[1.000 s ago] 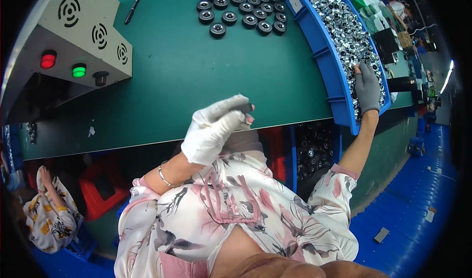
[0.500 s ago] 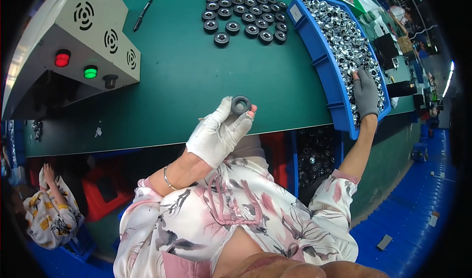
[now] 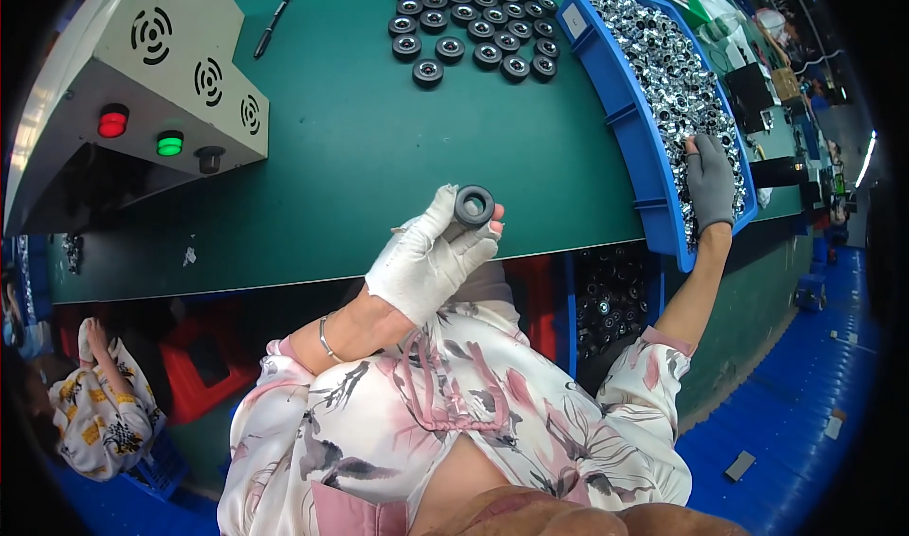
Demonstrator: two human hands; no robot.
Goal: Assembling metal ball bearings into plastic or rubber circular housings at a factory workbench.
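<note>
My left hand (image 3: 424,261), in a white fingerless glove, holds a black rubber ring like a small tyre (image 3: 461,205) between thumb and fingers, just over the table's near edge. Its open centre faces up. On the right, my right hand (image 3: 712,184) wears a grey glove with bare fingertips and reaches into a blue bin (image 3: 627,129). Small shiny silver ring-shaped parts (image 3: 663,74) fill this bin. The fingers are bent together among the parts; what they grip, if anything, is lost in the glitter.
Several black wheels with silver centres (image 3: 463,13) stand grouped at the back of the green table (image 3: 369,148). To the left is a beige machine (image 3: 189,91) with red and green buttons, near a black pen (image 3: 273,26). Below the table, another bin (image 3: 606,304) holds dark parts. A person (image 3: 104,403) sits at lower left.
My left hand has shifted slightly right with the black ring, which now tilts to show its hole more clearly. My right hand stays among the silver parts, its fingers slightly moved.
</note>
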